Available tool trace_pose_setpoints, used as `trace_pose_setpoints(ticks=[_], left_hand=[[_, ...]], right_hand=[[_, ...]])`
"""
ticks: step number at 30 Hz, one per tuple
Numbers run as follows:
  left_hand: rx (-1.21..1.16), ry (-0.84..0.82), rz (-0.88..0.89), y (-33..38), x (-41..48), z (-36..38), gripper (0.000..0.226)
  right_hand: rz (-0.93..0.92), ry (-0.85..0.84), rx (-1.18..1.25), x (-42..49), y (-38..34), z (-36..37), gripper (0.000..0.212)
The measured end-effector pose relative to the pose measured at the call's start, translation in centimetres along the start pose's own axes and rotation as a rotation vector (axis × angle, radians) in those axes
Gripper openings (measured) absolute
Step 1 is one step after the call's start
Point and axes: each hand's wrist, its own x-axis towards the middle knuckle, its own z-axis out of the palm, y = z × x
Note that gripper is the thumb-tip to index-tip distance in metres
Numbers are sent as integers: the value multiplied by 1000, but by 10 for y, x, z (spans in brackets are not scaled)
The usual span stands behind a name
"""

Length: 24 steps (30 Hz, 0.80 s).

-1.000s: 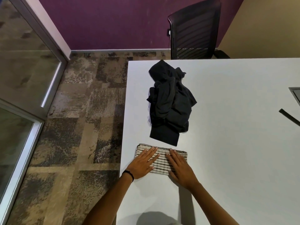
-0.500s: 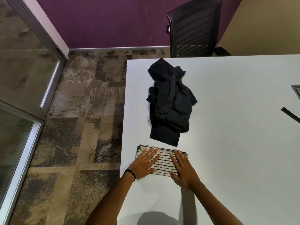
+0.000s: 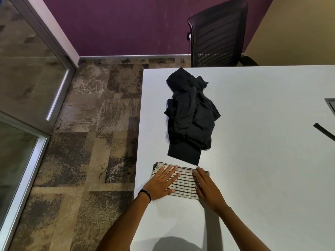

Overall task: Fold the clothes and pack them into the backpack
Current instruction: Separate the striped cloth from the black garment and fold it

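Striped cloth (image 3: 183, 183): it is folded into a small flat block. It is laid near the front left corner of the white table (image 3: 262, 160).
Left hand (image 3: 160, 185): it is laid flat on the left part of the striped cloth. The fingers are straight and spread, and nothing is gripped. A black band (image 3: 146, 194) is worn on the wrist.
Right hand (image 3: 208, 189): it is laid flat on the right part of the striped cloth. The fingers are straight and kept close together, and nothing is gripped.
What has changed: the right hand has been slid a little to the right in the last second. More stripes are now seen between the two hands. The left hand has hardly been moved, and the cloth has been kept in its place.
What that means: the fold is most likely being pressed and smoothed from the middle outward. This piece can be called nearly done.
Black clothes (image 3: 190, 120): a crumpled heap is left just behind the striped cloth. Whether the two touch cannot be told. The heap is not folded yet.
Backpack: none is seen. A black strap (image 3: 324, 132) is seen at the right edge of the table, but what it belongs to cannot be told.
Still to be done: the black heap must be folded, and both pieces must be packed.
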Motion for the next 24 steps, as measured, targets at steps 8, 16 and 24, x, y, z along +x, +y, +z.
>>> trace_pose_setpoints(ticks=[8, 16, 24], left_hand=[[-50, -171, -176, -3, 12, -29, 60], [-94, -95, -239, -11, 27, -51, 47], [-129, -87, -271, -14, 33, -57, 29]], right_hand=[[88, 8, -101, 14, -6, -16, 75], [242, 57, -87, 23, -12, -35, 26], [295, -18, -67, 20, -8, -40, 16]])
